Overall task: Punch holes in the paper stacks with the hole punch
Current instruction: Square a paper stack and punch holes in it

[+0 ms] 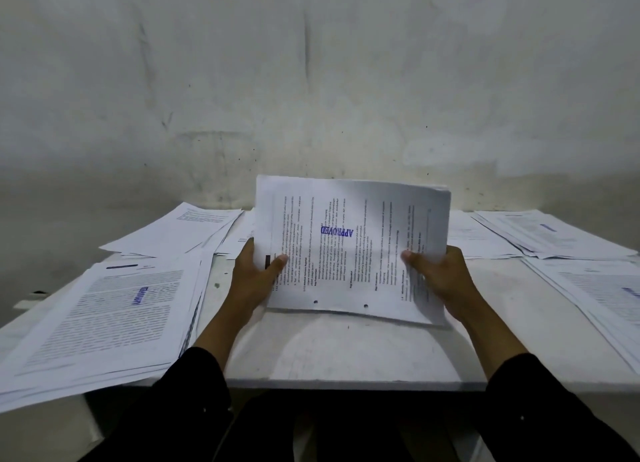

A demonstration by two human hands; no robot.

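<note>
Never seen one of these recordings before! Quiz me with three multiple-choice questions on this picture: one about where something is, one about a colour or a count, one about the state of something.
1. Where is the held paper stack?
A. Between both hands, tilted up above the table
B. Flat on the left-hand pile
C. On the floor

2. What colour is the APPROVED stamp on its top sheet?
A. Red
B. Blue-purple
C. Green

3. What is the state of that stack's near edge?
A. Unpunched
B. Torn off
C. Already punched, with two holes

Answers:
1. A: the left hand grips the stack's left side and the right hand its right side, with the near edge just above the table.
2. B: the stamped word reads blue-purple against the black text.
3. C: two dark holes show along the near edge.
</note>
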